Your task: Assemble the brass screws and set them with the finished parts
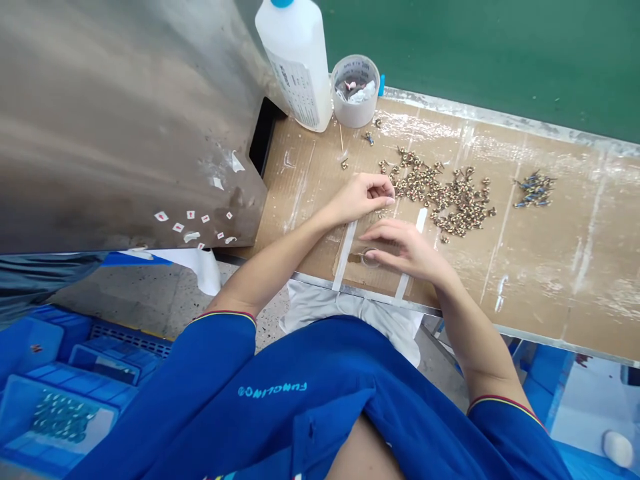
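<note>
My left hand [367,197] is at the left edge of a spread pile of small brass-coloured metal parts [463,203], which look like screws. Its fingers are curled in towards the thumb; whatever they may hold is too small to make out. Nearer to me, my right hand [407,250] hovers low over the cardboard-covered bench [540,267], thumb and fingers apart, and nothing shows between them. A thin clear ring [371,259] shows by its thumb. To the right lies a smaller heap of similar parts with blue on them [535,189].
A white bottle [300,73] and a tape-roll cup [356,100] with scraps stand at the back. A metal panel [125,120] with small red-marked stickers rises on the left. A green surface [475,53] lies beyond; blue bins [65,413] sit below left.
</note>
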Action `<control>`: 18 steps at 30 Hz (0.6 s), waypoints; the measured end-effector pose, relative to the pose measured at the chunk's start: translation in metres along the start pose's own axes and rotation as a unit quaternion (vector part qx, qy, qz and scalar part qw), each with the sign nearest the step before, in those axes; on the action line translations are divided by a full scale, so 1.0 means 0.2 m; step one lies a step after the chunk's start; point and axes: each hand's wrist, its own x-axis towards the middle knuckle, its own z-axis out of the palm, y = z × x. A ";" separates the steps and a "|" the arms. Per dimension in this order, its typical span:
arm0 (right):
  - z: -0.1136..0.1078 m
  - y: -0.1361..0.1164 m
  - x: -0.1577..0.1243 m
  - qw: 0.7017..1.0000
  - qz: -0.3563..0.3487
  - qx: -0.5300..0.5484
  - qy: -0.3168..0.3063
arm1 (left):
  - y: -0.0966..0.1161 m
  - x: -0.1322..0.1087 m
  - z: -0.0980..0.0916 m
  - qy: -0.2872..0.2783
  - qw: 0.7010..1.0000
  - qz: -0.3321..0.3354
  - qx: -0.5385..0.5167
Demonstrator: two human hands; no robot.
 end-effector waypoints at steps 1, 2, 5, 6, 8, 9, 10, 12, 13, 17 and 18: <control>0.02 0.00 0.01 1.000 -0.005 0.001 -0.012 | 0.00 0.00 0.00 0.002 1.000 0.000 0.001; 0.03 0.00 0.01 1.000 -0.011 0.001 -0.020 | 0.00 0.00 0.00 0.003 1.000 0.000 0.003; 0.02 0.00 0.01 1.000 -0.018 -0.007 -0.009 | 0.00 0.00 0.00 0.006 1.000 0.002 0.006; 0.01 -0.01 0.01 1.000 -0.017 -0.010 0.001 | 0.00 0.00 0.00 0.006 1.000 0.002 0.007; -0.03 -0.01 -0.01 1.000 -0.013 -0.011 0.013 | 0.00 0.00 0.00 0.006 1.000 -0.001 0.005; -0.05 -0.01 -0.01 1.000 -0.010 -0.010 0.013 | 0.00 0.00 0.00 0.005 1.000 -0.004 0.002; -0.06 -0.01 -0.02 1.000 -0.007 -0.008 0.008 | -0.01 0.00 0.00 0.004 1.000 -0.007 -0.002; -0.08 -0.01 -0.02 1.000 -0.002 0.003 -0.013 | -0.01 0.00 0.00 0.003 1.000 -0.011 -0.009; -0.08 -0.01 -0.02 1.000 -0.002 0.009 -0.025 | -0.01 0.00 0.00 0.003 1.000 -0.012 -0.011; -0.05 -0.01 -0.01 0.999 -0.020 0.012 -0.023 | -0.02 0.00 0.00 0.006 1.000 -0.012 -0.009; -0.05 -0.01 -0.01 1.000 -0.026 0.005 -0.013 | -0.02 0.00 0.00 0.006 1.000 -0.011 -0.006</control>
